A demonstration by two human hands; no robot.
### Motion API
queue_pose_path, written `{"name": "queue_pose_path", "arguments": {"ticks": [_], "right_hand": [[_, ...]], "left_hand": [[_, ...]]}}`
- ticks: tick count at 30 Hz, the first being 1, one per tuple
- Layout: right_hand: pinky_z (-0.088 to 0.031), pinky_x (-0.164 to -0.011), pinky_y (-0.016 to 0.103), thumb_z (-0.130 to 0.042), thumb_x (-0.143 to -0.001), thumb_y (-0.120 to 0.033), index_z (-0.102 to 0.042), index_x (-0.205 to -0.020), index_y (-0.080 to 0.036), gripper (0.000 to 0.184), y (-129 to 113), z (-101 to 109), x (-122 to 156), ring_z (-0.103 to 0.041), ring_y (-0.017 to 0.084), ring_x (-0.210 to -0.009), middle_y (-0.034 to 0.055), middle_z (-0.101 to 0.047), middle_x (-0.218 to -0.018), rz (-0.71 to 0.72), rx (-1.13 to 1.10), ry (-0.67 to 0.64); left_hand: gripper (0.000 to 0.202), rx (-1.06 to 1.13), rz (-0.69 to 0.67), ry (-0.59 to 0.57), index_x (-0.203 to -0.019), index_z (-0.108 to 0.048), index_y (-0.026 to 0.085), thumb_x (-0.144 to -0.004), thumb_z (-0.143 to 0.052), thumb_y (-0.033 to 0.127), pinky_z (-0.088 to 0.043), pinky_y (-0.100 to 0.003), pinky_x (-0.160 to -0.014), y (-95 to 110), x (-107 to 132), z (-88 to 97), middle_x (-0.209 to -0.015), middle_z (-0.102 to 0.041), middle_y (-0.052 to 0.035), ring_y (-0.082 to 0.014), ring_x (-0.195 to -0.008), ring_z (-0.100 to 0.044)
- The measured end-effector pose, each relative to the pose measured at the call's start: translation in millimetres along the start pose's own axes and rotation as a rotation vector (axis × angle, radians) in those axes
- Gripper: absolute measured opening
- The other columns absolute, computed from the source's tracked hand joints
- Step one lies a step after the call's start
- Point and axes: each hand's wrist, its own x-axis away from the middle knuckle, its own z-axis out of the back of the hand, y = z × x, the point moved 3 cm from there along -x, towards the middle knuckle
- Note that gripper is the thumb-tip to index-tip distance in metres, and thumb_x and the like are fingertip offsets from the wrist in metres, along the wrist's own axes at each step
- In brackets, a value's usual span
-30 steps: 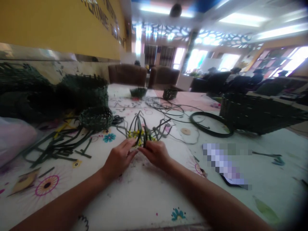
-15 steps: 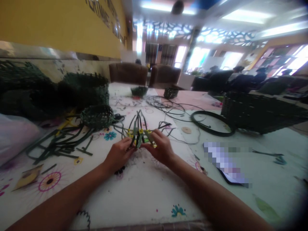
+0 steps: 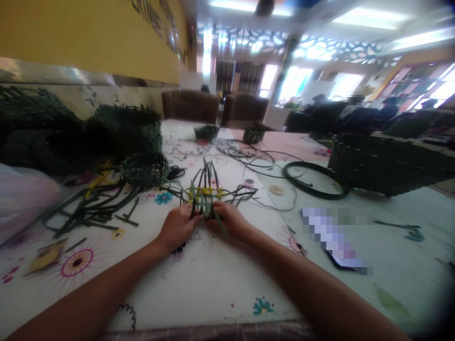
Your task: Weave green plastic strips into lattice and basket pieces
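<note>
Between my hands stands a partly woven basket (image 3: pixel 205 192) of dark green strips, with yellow strips woven through its middle. Several green strips bend up to a peak at the back, and others loop out to both sides. My left hand (image 3: pixel 179 225) is closed, thumb and fingers pinching the basket's near left strips. On the near right side my right hand (image 3: pixel 227 220) is closed around strips too, and one loose green strip end (image 3: pixel 220 222) slants down across its fingers. The fingertips of both hands are partly hidden by the strips.
Cut green strips (image 3: pixel 95 213) and a small woven basket (image 3: pixel 145 169) lie to the left, beside black scissors (image 3: pixel 176 172). A coiled strip ring (image 3: pixel 316 194), a large dark basket (image 3: pixel 387 163) and a blurred phone-like object (image 3: pixel 332 241) are on the right.
My right hand has moved slightly left and down, nearer my left hand, onto the near strips. A strip it held slanting now hangs over its fingers. More of the yellow weave shows.
</note>
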Motion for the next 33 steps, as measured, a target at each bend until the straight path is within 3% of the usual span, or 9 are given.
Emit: {"name": "queue_pose_path", "arguments": {"ticks": [6, 11, 17, 23, 28, 33], "right_hand": [[-0.038, -0.064, 0.021, -0.063, -0.081, -0.024, -0.066, -0.07, -0.015, 0.015, -0.7, -1.3, -3.2, -0.055, 0.013, -0.07, 0.0015, -0.063, -0.078, -0.14, -0.054, 0.031], [-0.031, -0.056, 0.021, -0.062, -0.081, -0.026, -0.062, -0.066, -0.015, 0.019, 5.5, -2.3, -9.4, -0.047, 0.011, -0.06, -0.003, -0.052, -0.06, -0.328, -0.054, 0.023], [-0.036, -0.062, 0.023, -0.07, -0.076, -0.027, -0.066, -0.071, -0.015, 0.014, 4.4, -4.1, -22.1, -0.052, 0.013, -0.07, 0.0019, -0.059, -0.079, -0.381, 0.078, 0.017], [-0.035, -0.062, 0.023, -0.068, -0.076, -0.024, -0.068, -0.077, -0.016, 0.008, 5.5, -3.4, -30.3, -0.053, 0.015, -0.073, 0.0037, -0.06, -0.085, -0.415, 0.228, -0.012], [-0.034, -0.061, 0.025, -0.062, -0.078, -0.022, -0.069, -0.078, -0.017, 0.009, 4.2, -7.6, -31.8, -0.054, 0.015, -0.075, 0.0063, -0.062, -0.091, -0.433, 0.32, -0.019], [-0.036, -0.064, 0.027, -0.059, -0.081, -0.021, -0.069, -0.084, -0.016, 0.011, 3.7, -10.9, -31.8, -0.056, 0.018, -0.08, 0.0099, -0.063, -0.099, -0.442, 0.363, -0.012]], "left_hand": [[0.017, -0.002, 0.188, 0.008, -0.073, -0.066, 0.018, -0.083, -0.059, 0.031, -0.04, -0.025, -0.066, -4.6, -6.7, -2.7, -0.074, -0.068, -0.0014, -0.018, -0.074, -0.062], [0.021, -0.037, 0.25, -0.057, -0.067, -0.064, 0.018, -0.081, -0.061, 0.033, -0.038, -0.024, -0.063, -9.7, -14.4, -4.7, -0.067, -0.066, 0.0, -0.0171, -0.07, -0.06], [0.019, -0.251, 0.309, -0.157, -0.072, -0.065, 0.02, -0.083, -0.06, 0.035, -0.035, -0.026, -0.06, -2.7, -20.6, -2.4, -0.073, -0.068, -0.0042, -0.0208, -0.072, -0.062], [0.015, -0.35, 0.269, -0.106, -0.085, -0.064, 0.021, -0.085, -0.059, 0.035, -0.036, -0.027, -0.061, 4.9, -17.5, -0.7, -0.086, -0.071, -0.0071, -0.024, -0.081, -0.065], [0.02, -0.31, 0.279, -0.197, -0.073, -0.063, 0.021, -0.083, -0.061, 0.038, -0.035, -0.027, -0.06, -1.8, -25.4, -1.6, -0.079, -0.07, -0.0061, -0.0247, -0.078, -0.065], [0.021, -0.368, 0.276, -0.234, -0.074, -0.065, 0.02, -0.082, -0.06, 0.039, -0.035, -0.028, -0.059, -4.8, -32.0, -1.8, -0.081, -0.071, -0.0088, -0.0265, -0.08, -0.065]]}}
